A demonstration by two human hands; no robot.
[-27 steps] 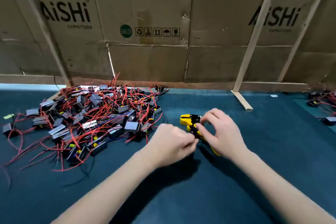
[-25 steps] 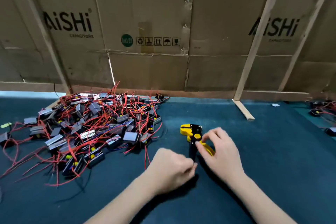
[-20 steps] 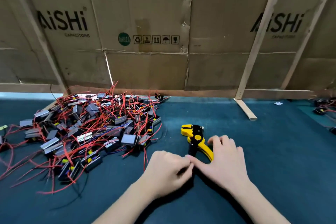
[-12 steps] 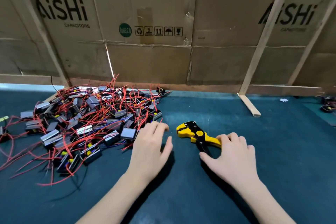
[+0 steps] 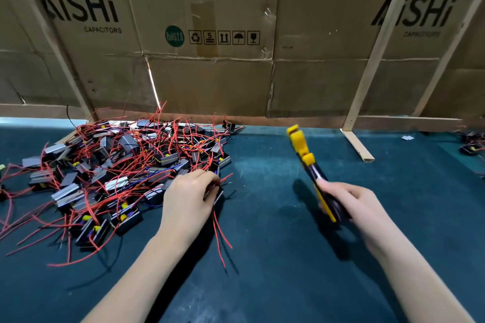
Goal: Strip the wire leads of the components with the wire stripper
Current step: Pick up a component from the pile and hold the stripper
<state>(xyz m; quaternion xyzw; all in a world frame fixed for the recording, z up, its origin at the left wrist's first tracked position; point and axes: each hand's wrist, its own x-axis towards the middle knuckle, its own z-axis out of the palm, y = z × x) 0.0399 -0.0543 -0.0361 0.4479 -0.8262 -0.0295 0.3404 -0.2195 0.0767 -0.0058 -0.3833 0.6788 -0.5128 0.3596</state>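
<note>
A heap of small black components with red wire leads (image 5: 126, 165) lies on the dark teal table at the left. My left hand (image 5: 189, 199) grips one black component (image 5: 216, 195) at the heap's right edge; its red leads (image 5: 220, 233) trail toward me. My right hand (image 5: 349, 204) holds the yellow and black wire stripper (image 5: 305, 157) by its handles, lifted off the table with its yellow head pointing away from me. The stripper is apart from the component.
A cardboard wall (image 5: 236, 34) with wooden slats (image 5: 378, 42) stands along the table's far edge. A wooden foot (image 5: 358, 145) juts onto the teal mat (image 5: 262, 257). More wired parts (image 5: 472, 145) lie at the far right edge.
My right hand picked the wire stripper up off the table and raised it. My left hand reached into the heap's edge and took hold of a component.
</note>
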